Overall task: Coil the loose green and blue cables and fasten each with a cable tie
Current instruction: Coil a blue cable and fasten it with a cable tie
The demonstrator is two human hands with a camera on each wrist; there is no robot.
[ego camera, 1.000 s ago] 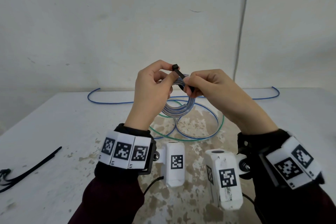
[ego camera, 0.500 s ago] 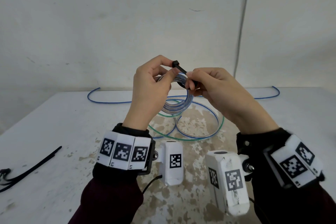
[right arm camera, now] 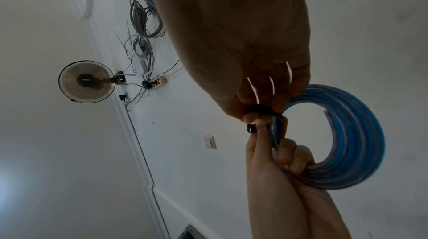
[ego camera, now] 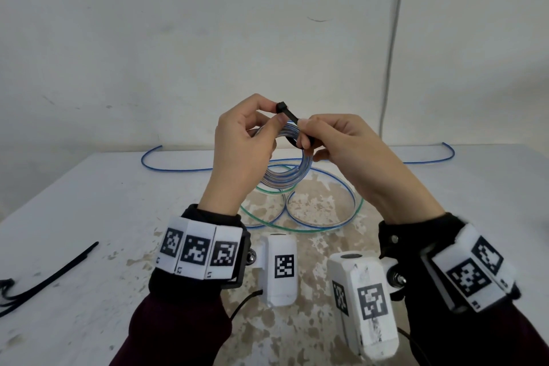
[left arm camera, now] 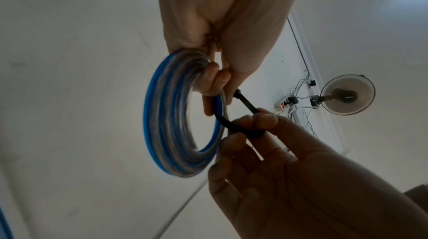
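Person, forearms and hands only. Sleeves [ego camera: 178,327]: dark maroon, ending in black cuffs [ego camera: 212,217] at both wrists. Left wrist: black band carrying three white panels [ego camera: 197,251], each printed with a black square-pattern marker; a white boxy camera housing [ego camera: 280,269] with one such marker hung beside it on a metal ball joint, a thin black cable [ego camera: 242,303] trailing below. Right wrist: matching white marker panels [ego camera: 472,272], a scuffed white camera housing [ego camera: 364,306] bearing two markers, bolted mount. Left hand [ego camera: 240,145] and right hand [ego camera: 353,154] were bare.
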